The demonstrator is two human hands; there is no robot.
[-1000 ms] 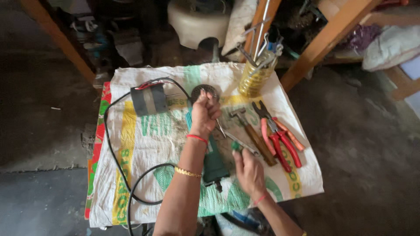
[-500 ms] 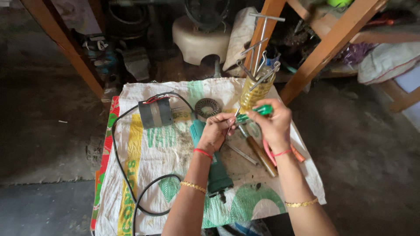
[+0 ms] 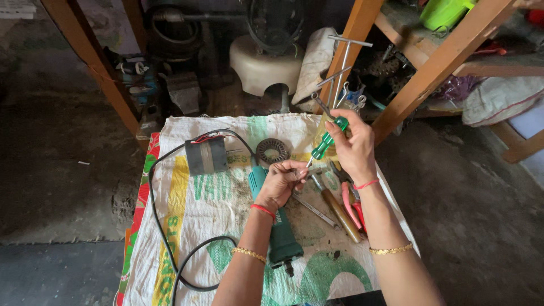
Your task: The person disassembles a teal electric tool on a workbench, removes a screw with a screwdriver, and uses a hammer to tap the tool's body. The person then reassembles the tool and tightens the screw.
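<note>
My right hand [image 3: 352, 145] grips a green-handled screwdriver [image 3: 325, 143], its tip pointing down-left toward my left hand. My left hand [image 3: 280, 183] pinches a small part against the head of a green power tool [image 3: 276, 224] that lies on the sack-covered table [image 3: 198, 209]. The tool's front end is hidden under my left hand. A round ribbed metal ring [image 3: 272, 151] lies just beyond the tool. A dark block with red wires [image 3: 205, 156] sits to the left.
A black cord [image 3: 164, 226] loops over the table's left side. A wooden-handled tool [image 3: 338, 212], red pliers [image 3: 352, 207] and a thin metal rod [image 3: 315, 211] lie at right. A jar of tools [image 3: 340, 102] stands at the back edge. Wooden frame legs and clutter lie beyond.
My right hand has risen from the table, picked up the green screwdriver and brought it toward my left hand. My left hand stays at the tool's head. The camera has tilted up.
</note>
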